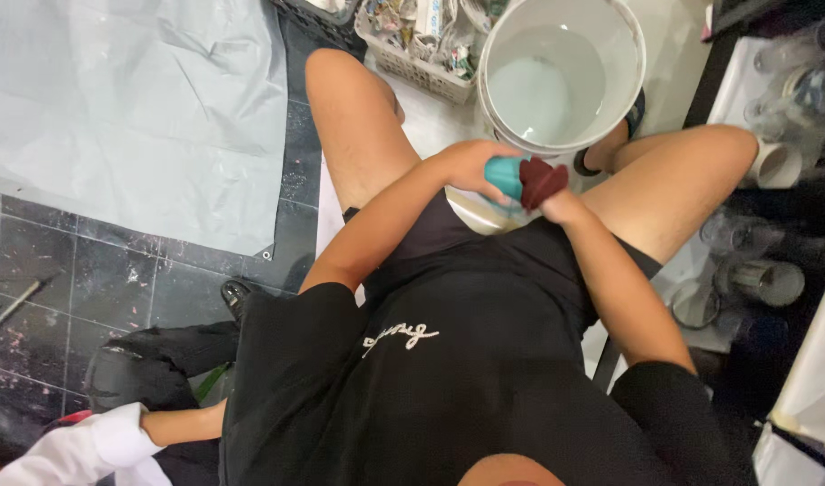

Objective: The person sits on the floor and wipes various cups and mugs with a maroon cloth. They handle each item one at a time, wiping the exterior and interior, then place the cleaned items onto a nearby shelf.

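I sit in black clothes and look down at my lap. My left hand (471, 166) grips a small teal cup-like object (506, 176) between my knees. My right hand (561, 205) presses a dark red cloth (544, 180) against the open end of that teal object; most of this hand is hidden behind the cloth. Just beyond both hands stands a large white bucket (628, 81) with pale cloudy water inside.
A grey plastic sheet (133, 117) covers the dark tiled floor at left. A white basket (412, 63) of packets stands behind the bucket. Several glass jars and cups (772, 279) crowd the right side. Another person's white sleeve (88, 450) shows at bottom left.
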